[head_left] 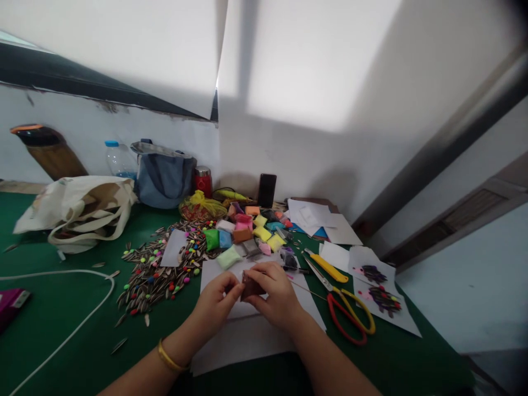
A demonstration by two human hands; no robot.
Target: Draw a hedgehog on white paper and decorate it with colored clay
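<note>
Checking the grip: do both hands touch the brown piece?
Touching. The head view shows the left hand and right hand pinching the brown piece from either side.

We see a green tabletop (53,330) carrying white paper sheets (256,336), scattered sunflower seeds (144,278) and small clay packets (243,231) (many colours). Scissors (330,287), a yellow knife (329,267), a cloth tote (78,212) and a white cord (53,273) lie on it too.

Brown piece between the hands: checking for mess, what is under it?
White paper on the green table. The left hand and right hand pinching the brown piece cover the paper directly beneath.
</note>
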